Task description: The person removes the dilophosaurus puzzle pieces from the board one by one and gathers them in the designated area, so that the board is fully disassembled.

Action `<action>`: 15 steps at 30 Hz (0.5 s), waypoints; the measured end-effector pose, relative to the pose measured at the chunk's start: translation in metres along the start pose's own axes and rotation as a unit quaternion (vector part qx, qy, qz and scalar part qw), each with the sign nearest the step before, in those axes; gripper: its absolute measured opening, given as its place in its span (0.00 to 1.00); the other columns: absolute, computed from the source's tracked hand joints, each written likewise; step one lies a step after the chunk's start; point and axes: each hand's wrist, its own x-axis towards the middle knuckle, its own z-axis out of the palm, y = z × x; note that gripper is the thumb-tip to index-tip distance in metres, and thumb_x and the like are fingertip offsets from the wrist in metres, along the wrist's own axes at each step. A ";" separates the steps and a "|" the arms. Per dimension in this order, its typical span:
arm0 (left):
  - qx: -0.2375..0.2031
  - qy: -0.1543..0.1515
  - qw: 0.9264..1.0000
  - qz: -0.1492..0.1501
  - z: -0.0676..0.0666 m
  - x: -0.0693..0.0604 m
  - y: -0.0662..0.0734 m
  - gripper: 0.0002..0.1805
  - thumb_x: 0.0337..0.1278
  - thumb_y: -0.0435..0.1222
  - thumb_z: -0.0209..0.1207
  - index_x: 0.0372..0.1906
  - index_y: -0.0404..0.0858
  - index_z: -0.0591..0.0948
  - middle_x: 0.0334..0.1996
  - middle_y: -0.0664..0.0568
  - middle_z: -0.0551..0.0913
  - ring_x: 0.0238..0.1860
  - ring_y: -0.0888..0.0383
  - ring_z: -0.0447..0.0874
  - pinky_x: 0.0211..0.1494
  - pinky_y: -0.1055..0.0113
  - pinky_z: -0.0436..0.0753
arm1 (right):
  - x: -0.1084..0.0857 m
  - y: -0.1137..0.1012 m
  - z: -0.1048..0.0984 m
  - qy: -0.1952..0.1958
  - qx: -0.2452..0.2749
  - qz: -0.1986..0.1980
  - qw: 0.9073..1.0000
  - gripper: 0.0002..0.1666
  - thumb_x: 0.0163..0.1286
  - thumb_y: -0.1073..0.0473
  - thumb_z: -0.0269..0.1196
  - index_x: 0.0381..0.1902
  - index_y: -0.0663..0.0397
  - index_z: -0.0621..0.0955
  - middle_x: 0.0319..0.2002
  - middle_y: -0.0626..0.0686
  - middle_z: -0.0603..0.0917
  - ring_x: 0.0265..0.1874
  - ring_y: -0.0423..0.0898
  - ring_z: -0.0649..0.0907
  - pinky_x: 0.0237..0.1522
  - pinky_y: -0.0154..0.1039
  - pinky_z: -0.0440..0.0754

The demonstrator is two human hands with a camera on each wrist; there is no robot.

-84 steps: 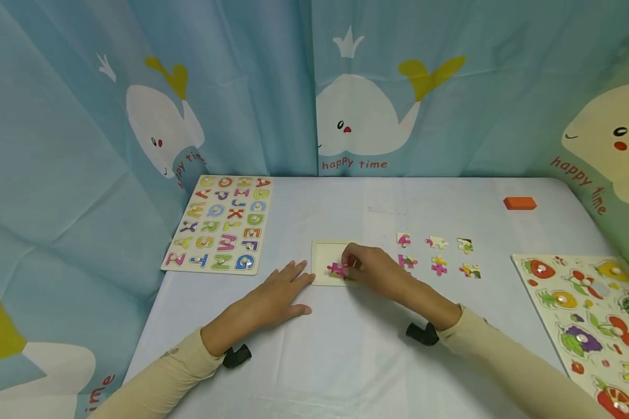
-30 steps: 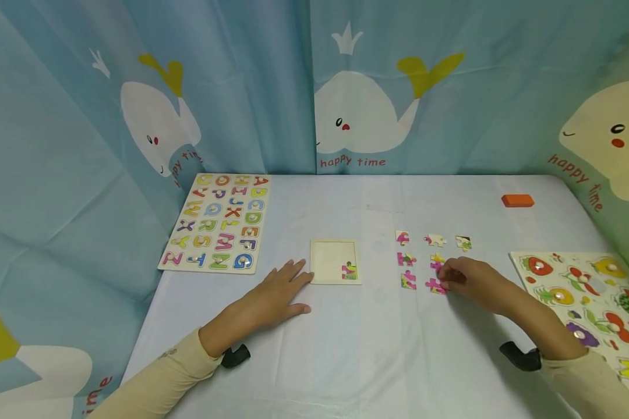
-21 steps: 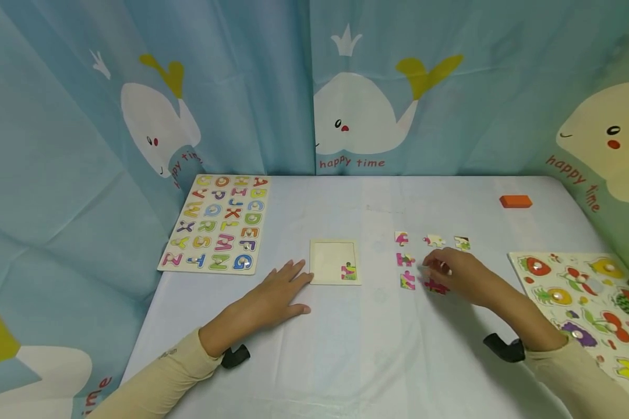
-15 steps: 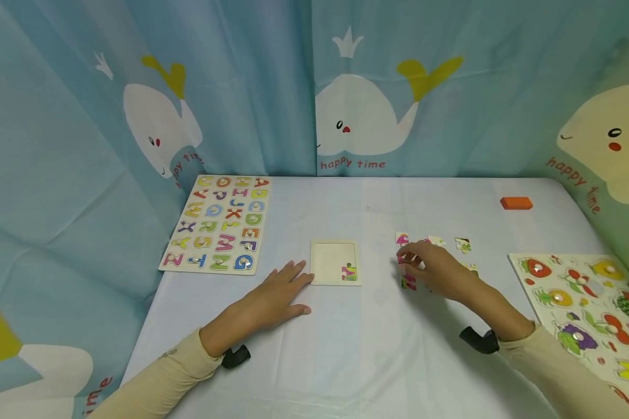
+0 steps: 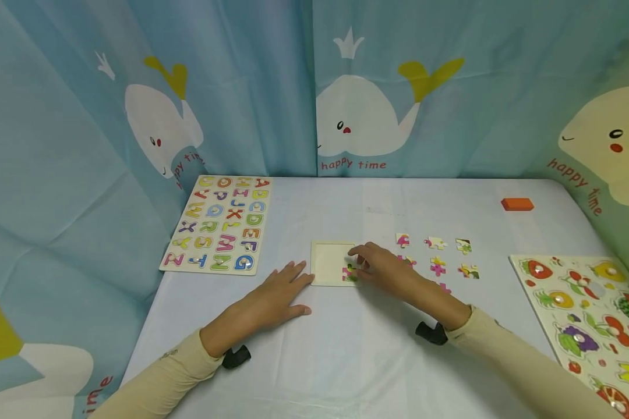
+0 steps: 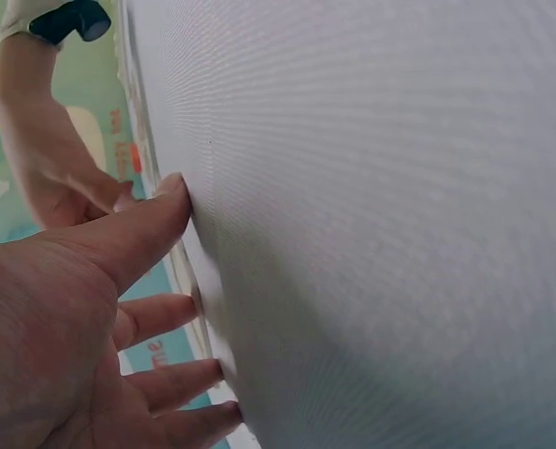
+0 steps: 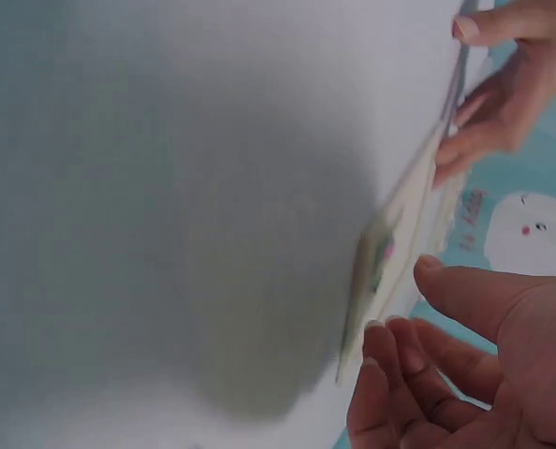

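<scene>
A shallow cream puzzle tray (image 5: 327, 256) lies mid-table, with one pink-and-green jigsaw piece (image 5: 349, 273) in its near right corner. My left hand (image 5: 278, 297) rests flat left of the tray, fingers spread, two fingertips at the tray's left edge. Over the tray's right edge hovers my right hand (image 5: 385, 270); in the right wrist view its thumb and loosely bent fingers (image 7: 446, 374) stand apart with nothing visible between them. To its right are rows of loose jigsaw pieces, among them a pink piece (image 5: 402, 240) and a yellow-and-pink piece (image 5: 437, 266); my right hand and forearm cover some.
An alphabet peg board (image 5: 217, 224) lies at the far left of the table. On the right is a fruit peg board (image 5: 582, 308), and an orange block (image 5: 517, 204) sits behind it. A whale-print curtain (image 5: 241, 87) surrounds the table's back and sides.
Earlier my right hand held a pink piece over the tray, then went to the loose pieces on the right. It has since swept left, back to the tray's right edge. My left hand stayed put.
</scene>
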 end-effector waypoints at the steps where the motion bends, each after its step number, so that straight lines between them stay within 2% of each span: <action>1: 0.000 0.000 1.000 0.000 0.000 0.000 0.000 0.38 0.73 0.51 0.64 0.79 0.41 0.68 0.84 0.41 0.57 0.84 0.40 0.52 0.82 0.38 0.59 | 0.002 -0.001 0.003 -0.002 -0.004 0.005 1.000 0.23 0.70 0.66 0.71 0.61 0.64 0.80 0.44 0.55 0.84 0.42 0.49 0.83 0.46 0.43 0.86; 6: -0.003 0.000 1.000 0.000 -0.001 0.000 0.001 0.38 0.73 0.51 0.64 0.79 0.40 0.68 0.84 0.41 0.57 0.84 0.40 0.52 0.82 0.37 0.59 | 0.005 -0.003 0.011 -0.011 -0.014 0.013 1.000 0.20 0.70 0.63 0.72 0.57 0.64 0.81 0.40 0.54 0.81 0.37 0.46 0.79 0.44 0.42 0.85; 15: -0.003 -0.001 1.000 -0.001 -0.002 -0.001 0.001 0.38 0.73 0.51 0.64 0.79 0.40 0.68 0.84 0.41 0.58 0.84 0.39 0.52 0.81 0.37 0.60 | 0.005 -0.006 0.010 -0.021 -0.016 0.009 1.000 0.15 0.71 0.63 0.71 0.51 0.62 0.81 0.41 0.54 0.81 0.39 0.46 0.80 0.47 0.44 0.85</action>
